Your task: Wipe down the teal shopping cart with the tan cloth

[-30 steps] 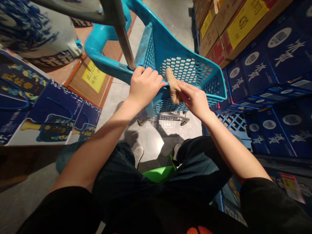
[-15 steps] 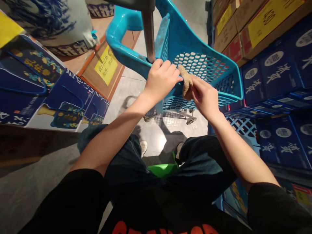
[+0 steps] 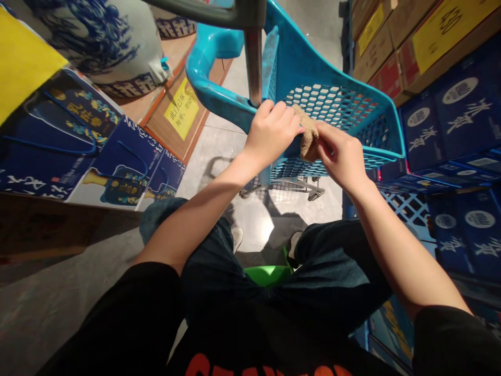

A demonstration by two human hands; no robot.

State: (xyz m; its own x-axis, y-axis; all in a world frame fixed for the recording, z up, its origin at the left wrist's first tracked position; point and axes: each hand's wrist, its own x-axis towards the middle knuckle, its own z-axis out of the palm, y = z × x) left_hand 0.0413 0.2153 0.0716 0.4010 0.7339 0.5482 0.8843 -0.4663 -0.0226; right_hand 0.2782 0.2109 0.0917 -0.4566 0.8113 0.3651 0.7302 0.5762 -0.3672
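A blue plastic shopping cart (image 3: 301,52) with a honeycomb-holed basket stands in front of me. My left hand (image 3: 272,128) is closed over its near rim, close to a metal post. Just right of it, a tan, fuzzy cloth (image 3: 308,138) is bunched against the rim. My right hand (image 3: 343,156) pinches that cloth between thumb and fingers. Part of the rim is hidden behind the hands and the cloth.
Blue gift boxes (image 3: 113,162) and large blue-and-white jars (image 3: 102,47) are at left, beside a wooden cabinet (image 3: 156,122). Stacked blue boxes (image 3: 464,109) and cartons (image 3: 415,31) line the right. Something green (image 3: 268,274) is between my legs.
The whole view has shifted, so the cart and both hands appear farther right. Both hands keep their places at the rim, and the cloth stays in my right hand.
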